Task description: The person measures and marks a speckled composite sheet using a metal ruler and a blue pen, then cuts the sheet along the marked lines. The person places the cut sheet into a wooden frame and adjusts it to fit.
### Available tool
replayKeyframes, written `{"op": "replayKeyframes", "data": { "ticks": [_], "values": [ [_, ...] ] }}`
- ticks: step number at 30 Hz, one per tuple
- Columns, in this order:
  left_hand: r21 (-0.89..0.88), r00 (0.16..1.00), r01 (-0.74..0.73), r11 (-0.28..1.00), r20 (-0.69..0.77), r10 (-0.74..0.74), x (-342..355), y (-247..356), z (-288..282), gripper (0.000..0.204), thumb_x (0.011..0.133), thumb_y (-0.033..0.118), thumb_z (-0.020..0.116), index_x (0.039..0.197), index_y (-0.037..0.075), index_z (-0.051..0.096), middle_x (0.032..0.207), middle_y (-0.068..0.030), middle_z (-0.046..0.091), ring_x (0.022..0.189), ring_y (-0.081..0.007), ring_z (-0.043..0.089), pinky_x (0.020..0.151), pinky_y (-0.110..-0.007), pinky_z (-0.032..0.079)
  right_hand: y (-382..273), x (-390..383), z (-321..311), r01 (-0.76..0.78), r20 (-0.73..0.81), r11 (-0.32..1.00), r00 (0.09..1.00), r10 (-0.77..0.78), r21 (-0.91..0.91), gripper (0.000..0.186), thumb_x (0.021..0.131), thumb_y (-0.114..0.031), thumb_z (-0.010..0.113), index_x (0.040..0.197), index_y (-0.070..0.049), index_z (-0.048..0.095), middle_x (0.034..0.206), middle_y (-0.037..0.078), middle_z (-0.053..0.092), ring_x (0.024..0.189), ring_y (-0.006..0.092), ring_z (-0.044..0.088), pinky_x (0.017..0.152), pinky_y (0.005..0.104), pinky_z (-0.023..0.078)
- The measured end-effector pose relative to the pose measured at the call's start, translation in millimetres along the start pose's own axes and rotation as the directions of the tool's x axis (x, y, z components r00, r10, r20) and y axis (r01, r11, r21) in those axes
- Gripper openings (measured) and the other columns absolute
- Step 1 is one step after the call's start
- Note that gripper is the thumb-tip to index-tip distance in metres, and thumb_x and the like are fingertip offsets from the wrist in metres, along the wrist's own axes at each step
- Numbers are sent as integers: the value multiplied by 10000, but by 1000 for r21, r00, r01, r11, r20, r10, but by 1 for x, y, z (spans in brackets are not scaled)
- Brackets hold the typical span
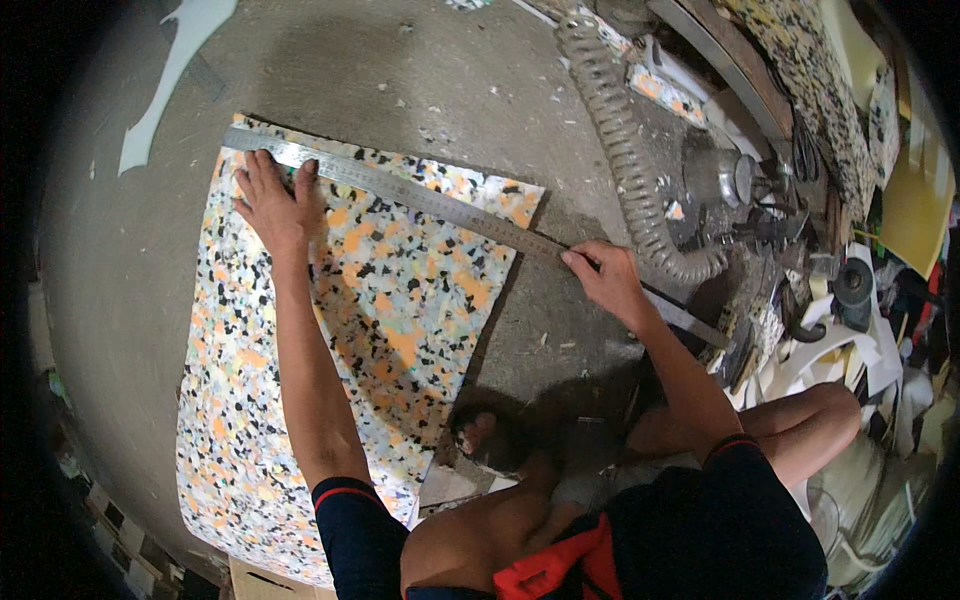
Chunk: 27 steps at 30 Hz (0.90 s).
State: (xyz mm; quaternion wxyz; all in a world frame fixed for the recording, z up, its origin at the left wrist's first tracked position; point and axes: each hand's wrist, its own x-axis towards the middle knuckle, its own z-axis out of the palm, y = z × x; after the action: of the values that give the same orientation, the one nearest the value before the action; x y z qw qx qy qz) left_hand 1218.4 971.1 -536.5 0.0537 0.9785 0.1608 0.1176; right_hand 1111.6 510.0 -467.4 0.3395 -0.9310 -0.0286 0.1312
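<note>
A large sheet of speckled foam point(400, 330), white with orange, black and yellow flecks, lies on the floor in front of me. A long metal ruler point(430, 203) rests across its far end, slanting down to the right past the foam's edge. My left hand point(275, 200) lies on the foam with fingers spread, their tips at the ruler's near edge toward its left end. My right hand point(607, 280) pinches the ruler between thumb and fingers, just beyond the foam's right edge. The ruler seems to run on under that hand to the lower right.
A clear coiled hose point(625, 150) lies on the concrete floor point(330, 60) to the right, near a metal machine part point(735, 178). Foam scraps and offcuts point(850, 340) are heaped at the right. A pale strip point(180, 80) lies at the far left. My bare foot point(478, 432) is beside the foam.
</note>
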Motion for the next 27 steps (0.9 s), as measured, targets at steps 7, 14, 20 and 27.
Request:
{"op": "replayKeyframes", "data": {
  "ticks": [7,14,20,27],
  "values": [
    [-92,997,-35,995,-75,28,4,5,4,876,969,693,465,1572,68,354,1665,-130,269,1551,-366,172,1235,-601,76,9,7,5,-47,-4,997,999,47,57,224,928,-213,720,974,4,757,802,164,714,665,248,670,631,382,515],
    [-108,997,-49,993,-69,42,5,-1,11,852,967,646,530,1595,112,312,1667,-100,279,1549,-380,180,1220,-626,85,4,2,9,-96,15,992,995,95,86,199,910,-187,736,976,0,760,812,175,720,666,261,688,633,379,524],
    [-111,998,-29,993,-58,23,3,-1,10,858,968,671,500,1607,141,286,1671,-96,268,1548,-378,183,1221,-623,88,3,3,9,-50,16,996,999,49,77,186,906,-174,737,959,3,760,803,167,721,660,257,686,634,377,526],
    [-129,998,-17,992,-62,9,1,12,6,877,966,681,489,1582,78,329,1652,-143,294,1540,-399,188,1230,-608,91,14,10,6,3,-8,999,1000,-3,41,179,920,-148,728,940,28,756,767,136,725,606,183,647,587,333,508]
  ]
}}
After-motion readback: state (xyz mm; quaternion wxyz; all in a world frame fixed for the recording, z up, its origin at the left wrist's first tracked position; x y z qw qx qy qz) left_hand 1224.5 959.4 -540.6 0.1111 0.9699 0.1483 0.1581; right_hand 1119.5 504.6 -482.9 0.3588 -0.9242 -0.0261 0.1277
